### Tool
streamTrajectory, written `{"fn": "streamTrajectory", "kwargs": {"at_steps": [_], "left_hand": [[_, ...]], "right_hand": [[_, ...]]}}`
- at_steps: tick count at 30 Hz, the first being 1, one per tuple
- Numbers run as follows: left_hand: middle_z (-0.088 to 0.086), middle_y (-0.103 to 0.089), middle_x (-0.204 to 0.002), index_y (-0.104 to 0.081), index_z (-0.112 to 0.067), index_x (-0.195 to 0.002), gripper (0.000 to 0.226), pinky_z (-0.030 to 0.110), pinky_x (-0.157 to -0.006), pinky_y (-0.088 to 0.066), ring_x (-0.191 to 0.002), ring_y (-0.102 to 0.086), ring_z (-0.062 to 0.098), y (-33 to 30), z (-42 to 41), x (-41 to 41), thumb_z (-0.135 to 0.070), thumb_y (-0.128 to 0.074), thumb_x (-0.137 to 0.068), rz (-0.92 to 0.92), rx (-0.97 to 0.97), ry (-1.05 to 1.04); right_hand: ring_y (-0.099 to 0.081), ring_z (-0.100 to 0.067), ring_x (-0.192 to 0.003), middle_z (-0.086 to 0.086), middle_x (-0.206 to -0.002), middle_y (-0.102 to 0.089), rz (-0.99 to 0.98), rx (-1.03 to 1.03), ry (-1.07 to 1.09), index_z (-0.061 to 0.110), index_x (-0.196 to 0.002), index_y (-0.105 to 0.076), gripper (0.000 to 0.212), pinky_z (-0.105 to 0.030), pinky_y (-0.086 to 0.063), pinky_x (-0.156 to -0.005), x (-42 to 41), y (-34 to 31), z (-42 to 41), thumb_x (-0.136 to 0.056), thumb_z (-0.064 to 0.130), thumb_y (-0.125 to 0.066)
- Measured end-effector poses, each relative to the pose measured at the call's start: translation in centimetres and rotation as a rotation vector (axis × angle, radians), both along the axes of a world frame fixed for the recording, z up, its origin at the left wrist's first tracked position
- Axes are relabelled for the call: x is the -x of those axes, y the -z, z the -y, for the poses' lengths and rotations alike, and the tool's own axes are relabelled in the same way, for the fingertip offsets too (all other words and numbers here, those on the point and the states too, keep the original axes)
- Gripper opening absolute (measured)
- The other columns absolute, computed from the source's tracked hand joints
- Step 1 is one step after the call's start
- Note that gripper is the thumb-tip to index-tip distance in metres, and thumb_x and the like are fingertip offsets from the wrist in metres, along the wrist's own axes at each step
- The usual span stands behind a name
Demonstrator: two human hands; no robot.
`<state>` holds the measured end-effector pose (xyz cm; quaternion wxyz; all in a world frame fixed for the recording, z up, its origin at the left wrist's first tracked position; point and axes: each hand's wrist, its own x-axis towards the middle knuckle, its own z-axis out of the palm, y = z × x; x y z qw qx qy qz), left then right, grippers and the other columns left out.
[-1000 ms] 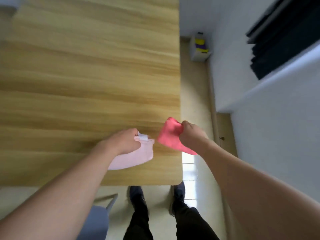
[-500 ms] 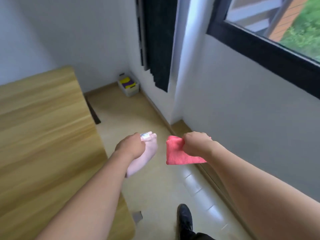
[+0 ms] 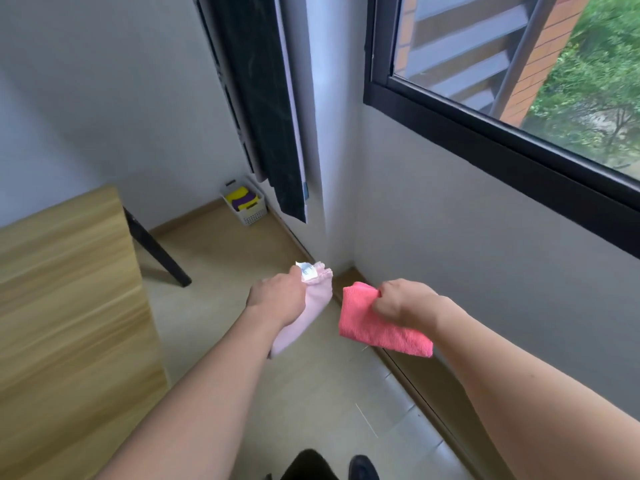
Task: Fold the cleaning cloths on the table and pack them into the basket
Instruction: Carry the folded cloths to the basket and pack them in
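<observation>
Left hand point(image 3: 277, 294) grips a folded pale pink cloth point(image 3: 304, 317); right hand point(image 3: 403, 299) grips a folded coral cloth point(image 3: 374, 327). Both are carried clear of the table point(image 3: 69, 289), likely bound for the basket point(image 3: 246, 204) in the floor corner.

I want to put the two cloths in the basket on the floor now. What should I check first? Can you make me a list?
1. Pale pink cloth held firmly in the left hand: ok.
2. Red cloth held firmly in the right hand: ok.
3. Both cloths folded: ok, each looks like a compact bundle.
4. Basket in sight: ok, on the floor by the wall, under the dark curtain.
5. Room in the basket: cannot tell; yellow and purple cloths already lie inside.
6. Floor path to the basket free: ok, but the table leg stands off to the left.
</observation>
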<state>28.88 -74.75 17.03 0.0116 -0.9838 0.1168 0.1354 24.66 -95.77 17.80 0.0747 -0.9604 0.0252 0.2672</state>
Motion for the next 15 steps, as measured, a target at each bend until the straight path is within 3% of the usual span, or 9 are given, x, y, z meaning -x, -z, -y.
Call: {"fn": "streamTrajectory", "kwargs": {"at_steps": [5,9,15], "left_hand": [[0.010,-0.063,-0.108,-0.043,-0.015,-0.114,0.022,0.035,-0.071,-0.039,-0.094,-0.057,0.032,0.6,-3.4,-3.5,-0.022,-0.031,-0.096,0.015,0.030,-0.097],[0.007,-0.062,-0.104,-0.044,-0.016,-0.111,0.021,0.034,-0.067,-0.040,-0.084,-0.051,0.029,2.0,-6.4,-6.9,-0.022,-0.031,-0.095,0.004,0.063,-0.188],[0.006,-0.063,-0.102,-0.045,-0.017,-0.107,0.019,0.033,-0.067,-0.041,-0.089,-0.056,0.029,3.1,-10.8,-14.8,-0.026,-0.032,-0.096,-0.016,0.107,-0.244]], "right_hand": [[-0.056,-0.029,-0.114,-0.010,-0.124,-0.060,0.020,-0.052,-0.090,0.010,-0.110,-0.060,0.043,-0.034,-0.040,-0.088,-4.3,0.6,-2.0,-0.094,0.031,-0.027],[-0.058,-0.029,-0.105,-0.009,-0.116,-0.062,0.028,-0.055,-0.199,0.011,-0.104,-0.058,0.034,-0.035,-0.043,-0.086,-8.4,1.0,-3.7,-0.094,0.030,-0.031],[-0.056,-0.026,-0.092,-0.004,-0.102,-0.063,0.006,0.025,-0.323,0.015,-0.095,-0.058,0.025,-0.033,-0.040,-0.075,-17.8,1.9,-8.2,-0.090,0.026,-0.036]]}}
